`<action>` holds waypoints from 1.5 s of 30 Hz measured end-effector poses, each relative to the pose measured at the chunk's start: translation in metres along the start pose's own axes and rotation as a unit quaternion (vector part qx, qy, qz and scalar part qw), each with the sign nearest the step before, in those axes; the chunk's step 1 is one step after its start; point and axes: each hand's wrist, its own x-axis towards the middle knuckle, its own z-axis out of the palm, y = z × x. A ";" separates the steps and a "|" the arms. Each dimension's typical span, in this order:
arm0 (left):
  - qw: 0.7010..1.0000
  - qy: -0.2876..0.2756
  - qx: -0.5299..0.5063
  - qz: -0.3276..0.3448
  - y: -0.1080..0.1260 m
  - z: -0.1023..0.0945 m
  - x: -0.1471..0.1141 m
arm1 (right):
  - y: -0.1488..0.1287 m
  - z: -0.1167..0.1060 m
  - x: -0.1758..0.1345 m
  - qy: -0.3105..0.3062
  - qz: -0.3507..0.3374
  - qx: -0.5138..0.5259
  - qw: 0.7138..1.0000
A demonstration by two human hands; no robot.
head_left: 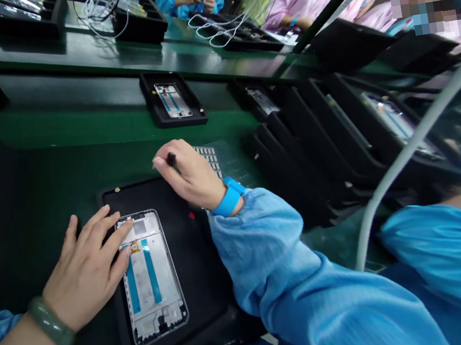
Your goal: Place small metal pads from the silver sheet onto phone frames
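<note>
A silver phone mid-frame (166, 276) with two blue strips lies in a black foam tray (206, 293) before me. My left hand (85, 265) rests at its upper left edge, fingers spread, fingertips touching the frame near a small orange flex piece (134, 246). Beyond the tray's far right corner, my right hand (191, 173) is closed on a dark tool (171, 158). Only the tool's black end shows above the thumb, so its kind is unclear. Behind that wrist lies a sheet of small grey pieces (209, 157), partly hidden by the hand.
Another black tray (150, 106) with a phone frame sits farther back. Several black trays (308, 142) stand tilted at right, with a grey tube (411, 150) crossing in front. White cables (99, 6) lie on the raised shelf. A co-worker's blue sleeve (442, 238) is close at right.
</note>
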 end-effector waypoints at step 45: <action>0.993 -0.014 -0.019 -0.112 -0.054 0.029 -0.004 | 0.110 -0.004 0.101 -0.268 0.097 -0.348 0.893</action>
